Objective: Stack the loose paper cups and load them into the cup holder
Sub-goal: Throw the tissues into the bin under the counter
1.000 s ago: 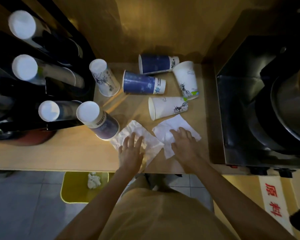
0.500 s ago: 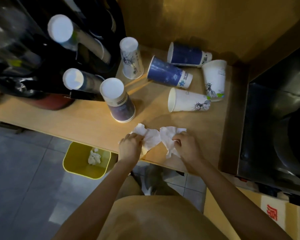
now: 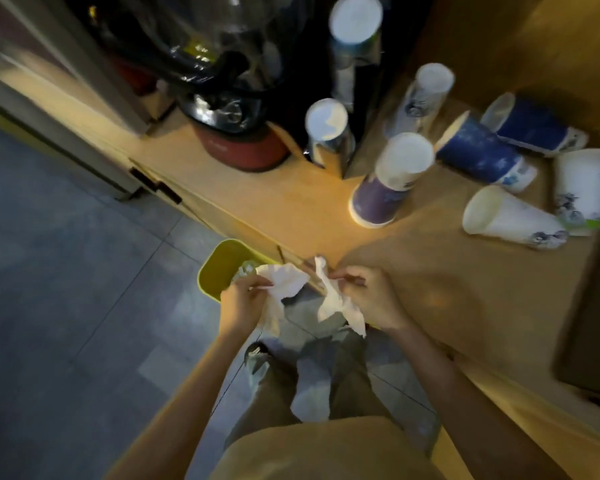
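Observation:
Loose paper cups lie on the wooden counter (image 3: 413, 278) at the right: two blue ones on their sides (image 3: 482, 157) (image 3: 534, 128), a white one on its side (image 3: 510, 220) and another white cup (image 3: 582, 188). An upside-down purple cup (image 3: 388, 181) and an upside-down white cup (image 3: 423, 95) stand near the black cup holder (image 3: 357, 46), which has cup stacks in it. My left hand (image 3: 239, 303) grips a crumpled white tissue (image 3: 284, 282) off the counter's front edge. My right hand (image 3: 368, 299) grips a second tissue (image 3: 336, 303).
A yellow bin (image 3: 219, 268) with crumpled paper inside stands on the grey tiled floor below the counter edge, just left of my left hand. A red-based appliance (image 3: 243, 147) sits left of the holder. A dark machine (image 3: 589, 306) bounds the counter at the right.
Both hands gathered the flat tissues off the counter, crumpled them and drew them back past the front edge, near the yellow bin. The view swung left and down.

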Demonstrator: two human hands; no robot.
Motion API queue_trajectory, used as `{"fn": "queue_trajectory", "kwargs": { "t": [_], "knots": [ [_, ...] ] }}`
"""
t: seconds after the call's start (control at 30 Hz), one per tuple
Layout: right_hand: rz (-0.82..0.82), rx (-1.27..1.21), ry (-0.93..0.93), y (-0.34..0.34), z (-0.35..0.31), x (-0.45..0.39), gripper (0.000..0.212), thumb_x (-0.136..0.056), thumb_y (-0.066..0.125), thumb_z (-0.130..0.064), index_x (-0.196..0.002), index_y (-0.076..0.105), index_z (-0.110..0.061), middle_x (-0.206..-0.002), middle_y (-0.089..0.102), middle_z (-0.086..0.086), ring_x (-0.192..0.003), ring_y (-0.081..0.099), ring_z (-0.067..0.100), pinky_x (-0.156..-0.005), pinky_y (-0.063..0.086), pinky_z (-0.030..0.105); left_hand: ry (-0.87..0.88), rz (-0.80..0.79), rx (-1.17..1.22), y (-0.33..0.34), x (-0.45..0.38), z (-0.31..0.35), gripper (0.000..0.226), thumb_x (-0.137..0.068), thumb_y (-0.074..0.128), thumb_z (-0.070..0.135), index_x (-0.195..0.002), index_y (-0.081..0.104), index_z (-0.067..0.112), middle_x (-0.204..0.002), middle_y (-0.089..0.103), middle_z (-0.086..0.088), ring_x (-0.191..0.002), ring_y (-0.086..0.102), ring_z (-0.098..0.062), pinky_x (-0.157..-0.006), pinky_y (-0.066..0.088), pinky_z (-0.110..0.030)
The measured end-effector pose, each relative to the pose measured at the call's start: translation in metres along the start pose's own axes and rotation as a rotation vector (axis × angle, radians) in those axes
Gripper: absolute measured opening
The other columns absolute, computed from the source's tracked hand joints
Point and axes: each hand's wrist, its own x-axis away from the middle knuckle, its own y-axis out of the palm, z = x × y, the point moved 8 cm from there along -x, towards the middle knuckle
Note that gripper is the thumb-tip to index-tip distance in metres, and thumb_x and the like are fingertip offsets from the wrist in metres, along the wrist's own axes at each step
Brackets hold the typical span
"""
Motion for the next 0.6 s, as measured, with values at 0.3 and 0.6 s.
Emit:
{"fn": "queue_trajectory", "kwargs": {
  "t": [0.3,0.6],
  "knots": [
    [-0.078,-0.01,0.114,0.137,0.008,-0.045,0.019,-0.077,0.058,-0.001,-0.073,0.071,-0.016,-0.056,0.057,0.009,-0.058,0.045,0.003,-0.056,0.032,0.026,-0.247,0.008,0.167,-0.068,-0.025,-0.119,0.028,-0.084,0.051,0.005,-0.102,0.071,0.011,-0.108,0.068,-0.014,-0.088,0.056,-0.018,-0.077,0.043,-0.026],
    [-0.194,0.075,0.174,0.229,0.084,-0.107,0.034,-0.074,0.065,0.007,-0.107,0.067,0.0,-0.095,0.07,0.014,-0.078,0.06,0.014,-0.074,0.05,0.03,-0.355,-0.139,0.113,-0.003,-0.076,-0.209,0.033,-0.079,0.06,0.008,-0.111,0.067,0.015,-0.111,0.067,-0.02,-0.097,0.064,-0.033,-0.085,0.05,-0.034]
  ]
}}
